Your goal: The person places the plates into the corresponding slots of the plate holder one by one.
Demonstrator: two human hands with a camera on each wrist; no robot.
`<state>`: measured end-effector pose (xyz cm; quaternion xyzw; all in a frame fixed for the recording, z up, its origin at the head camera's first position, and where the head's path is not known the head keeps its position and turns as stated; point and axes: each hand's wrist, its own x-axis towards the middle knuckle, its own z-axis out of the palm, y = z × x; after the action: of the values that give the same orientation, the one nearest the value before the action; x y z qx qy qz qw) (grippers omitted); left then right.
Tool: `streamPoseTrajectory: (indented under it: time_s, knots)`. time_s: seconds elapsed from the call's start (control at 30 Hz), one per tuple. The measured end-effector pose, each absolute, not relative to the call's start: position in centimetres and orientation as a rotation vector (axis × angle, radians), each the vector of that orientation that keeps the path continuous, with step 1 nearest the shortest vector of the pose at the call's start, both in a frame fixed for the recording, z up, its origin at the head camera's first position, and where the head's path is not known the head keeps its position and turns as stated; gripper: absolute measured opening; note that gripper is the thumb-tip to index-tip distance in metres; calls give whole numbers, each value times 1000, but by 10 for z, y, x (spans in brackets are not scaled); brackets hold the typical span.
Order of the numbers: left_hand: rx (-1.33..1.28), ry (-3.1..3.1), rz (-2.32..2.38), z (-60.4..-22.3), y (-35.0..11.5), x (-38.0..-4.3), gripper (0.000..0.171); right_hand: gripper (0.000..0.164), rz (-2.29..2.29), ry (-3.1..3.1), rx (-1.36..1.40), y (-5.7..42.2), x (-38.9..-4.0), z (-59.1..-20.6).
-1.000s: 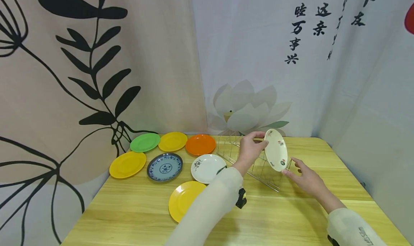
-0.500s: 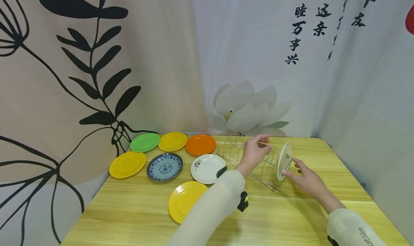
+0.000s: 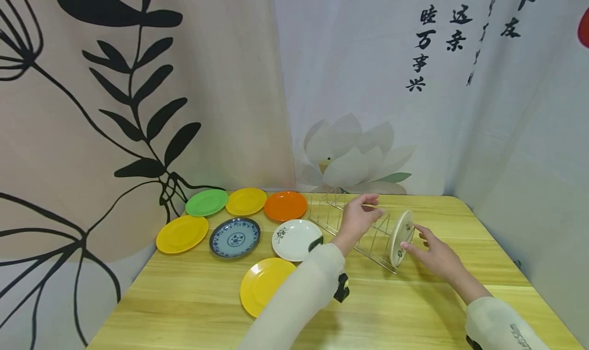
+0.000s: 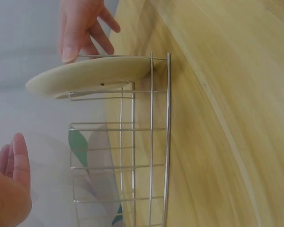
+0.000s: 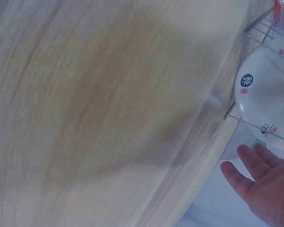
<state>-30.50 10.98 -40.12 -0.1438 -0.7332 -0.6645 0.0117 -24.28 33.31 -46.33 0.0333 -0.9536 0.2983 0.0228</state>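
Note:
A white plate [image 3: 402, 239] with small printed motifs stands on edge in the right end of a wire dish rack [image 3: 375, 245], leaning slightly. In the left wrist view the plate [image 4: 94, 75] rises between the rack's end wires. My left hand [image 3: 358, 222] hovers over the middle of the rack, holding nothing, its fingers loosely bent and apart from the plate. Beside the plate's right face is my right hand [image 3: 434, 253], fingers spread, fingertips right at the rim and end wire. The right wrist view shows its fingers [image 5: 251, 165] relaxed below the printed plate [image 5: 265, 94].
Left of the rack lie a white plate [image 3: 294, 240], an orange plate [image 3: 285, 205], a blue patterned plate [image 3: 234, 237], a green plate [image 3: 207, 202] and several yellow plates, one [image 3: 264, 286] nearest the front. A curtain [image 3: 230, 109] hangs behind the wooden table [image 3: 391, 314].
The white plate has gone down and right into the rack's end slot and now leans a little left. My left hand has let go of it and drawn slightly back; my right hand stays.

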Motion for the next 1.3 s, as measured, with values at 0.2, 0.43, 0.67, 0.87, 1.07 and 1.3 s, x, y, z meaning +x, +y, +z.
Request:
streamPoseTrajectory:
  time_s: [0.2,0.43,0.67,0.87,1.07,1.3]
  knots:
    - [-452,-2283,-2076,-401,102,-311,36,88,931,-2953,102,336,-242,-462]
    - [-474,-2292,-2048,-397,84,-319,36,88,921,-2966,95,334,-241,-459]
    - [-504,-2281,-2021,-393,54,-328,36,90,926,-2960,102,331,-240,-459]
    - [-493,-2284,-2053,-392,19,-332,36,90,967,-2940,124,329,-241,-461]
    - [-436,-2326,-2061,-395,-20,-328,39,89,1030,-2912,123,328,-241,-461]
    - [-327,-2355,-2039,-397,-63,-316,38,86,1078,-2903,103,328,-242,-459]
